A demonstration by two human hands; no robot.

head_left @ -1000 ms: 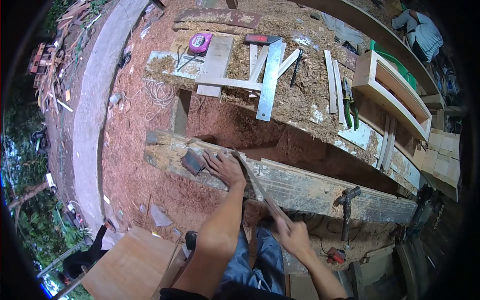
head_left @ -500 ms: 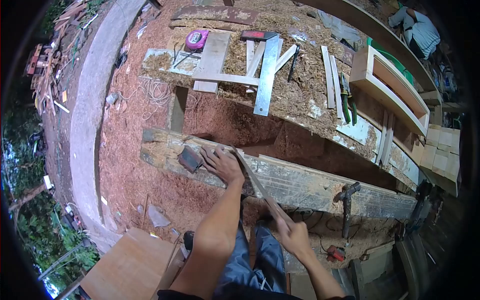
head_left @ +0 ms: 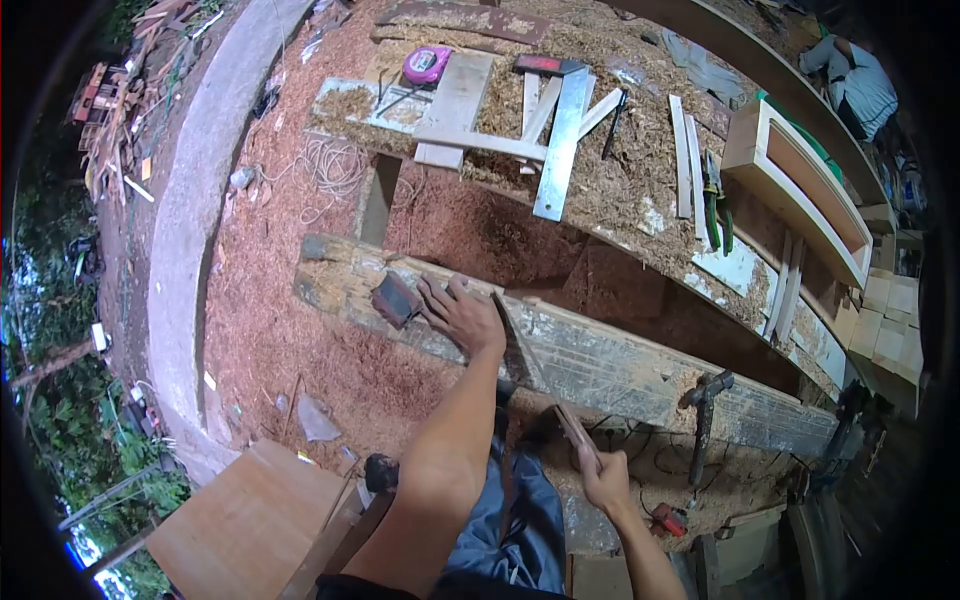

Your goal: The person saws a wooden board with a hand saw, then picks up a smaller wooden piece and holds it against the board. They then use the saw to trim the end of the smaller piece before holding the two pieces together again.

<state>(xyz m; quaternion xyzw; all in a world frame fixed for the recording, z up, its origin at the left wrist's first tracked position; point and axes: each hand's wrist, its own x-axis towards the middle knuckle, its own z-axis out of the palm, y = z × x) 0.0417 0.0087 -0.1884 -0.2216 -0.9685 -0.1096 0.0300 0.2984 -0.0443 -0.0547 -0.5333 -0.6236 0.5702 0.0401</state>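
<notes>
My left hand (head_left: pixel 463 316) lies with its fingers spread on the weathered plank (head_left: pixel 600 350), just right of a dark block (head_left: pixel 396 299). In my right hand (head_left: pixel 604 478) is the wooden handle of a long thin tool (head_left: pixel 527 352), seen nearly edge-on. The tool slants up and left, its far end beside my left hand over the plank. What kind of tool it is I cannot make out. A hammer (head_left: pixel 702 410) rests over the plank's edge, to the upper right of my right hand.
Beyond the plank, a shaving-covered bench holds a metal square (head_left: pixel 563 150), a pink tape measure (head_left: pixel 426 65), green-handled pliers (head_left: pixel 716 203) and wood strips. A wooden frame (head_left: pixel 800 190) stands at right. A person (head_left: pixel 853 82) is at the upper right. Plywood (head_left: pixel 250 520) lies lower left.
The view has shifted, so the bench appears farther right. My right hand and the tool have moved down, toward my body. My left hand is still on the plank.
</notes>
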